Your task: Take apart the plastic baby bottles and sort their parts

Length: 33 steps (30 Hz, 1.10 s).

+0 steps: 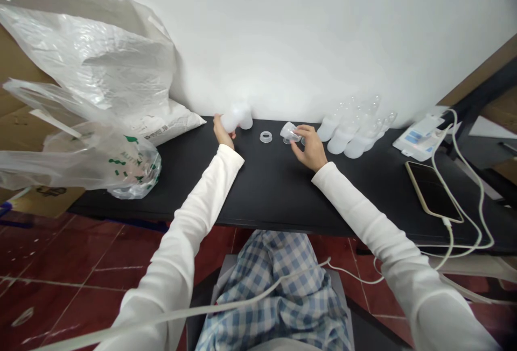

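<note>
My left hand (224, 133) is wrapped round a frosted white plastic bottle (231, 119), which it holds tilted near the wall. Behind that bottle another white rounded piece (246, 119) shows in part. My right hand (312, 148) has its thumb and fingers round a small clear plastic cap-like piece (290, 130); its exact kind is hard to make out. Between the hands a clear plastic ring (265, 137) lies flat on the black table (262, 189). Just right of my right hand, several frosted bottles with clear domed tops (355, 130) lie in a group.
A white plastic mailer bag (100, 55) and a clear carrier bag with green print (129, 162) take up the left end. On the right are a phone (434, 189) on a white cable (479, 178) and a clear-and-blue package (420, 135). A white wall (291, 33) borders the back.
</note>
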Available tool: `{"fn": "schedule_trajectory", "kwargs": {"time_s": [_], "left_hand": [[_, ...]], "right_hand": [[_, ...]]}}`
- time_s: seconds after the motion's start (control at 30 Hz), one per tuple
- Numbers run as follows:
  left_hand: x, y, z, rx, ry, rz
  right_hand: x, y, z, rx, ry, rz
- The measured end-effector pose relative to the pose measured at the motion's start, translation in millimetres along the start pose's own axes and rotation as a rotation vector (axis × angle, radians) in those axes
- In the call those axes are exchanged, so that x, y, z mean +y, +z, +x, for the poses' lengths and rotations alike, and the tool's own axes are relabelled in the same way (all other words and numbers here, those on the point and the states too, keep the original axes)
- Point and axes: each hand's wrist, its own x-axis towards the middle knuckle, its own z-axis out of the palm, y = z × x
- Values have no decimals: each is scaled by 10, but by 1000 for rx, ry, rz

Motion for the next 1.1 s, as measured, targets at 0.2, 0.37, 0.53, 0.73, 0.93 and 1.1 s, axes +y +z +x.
{"fn": "schedule_trajectory", "kwargs": {"time_s": [0.2,0.37,0.53,0.73,0.93,1.1], "left_hand": [[-103,38,39,69,27,-61],[-113,-33,-38,178,151,515],[-127,-94,-50,79,160,754],[-187,-24,10,-36,183,663],[-230,11,22,-117,197,637],[-184,117,-250,-65,368,518]], "right_hand": [[-91,62,-32,-42,101,30],[-88,64,-62,-61,170,30],[-97,68,-73,-72,201,44],[-131,100,-69,-100,195,52],[-130,115,-68,-89,219,54],[-168,146,-69,-47,382,170]]}}
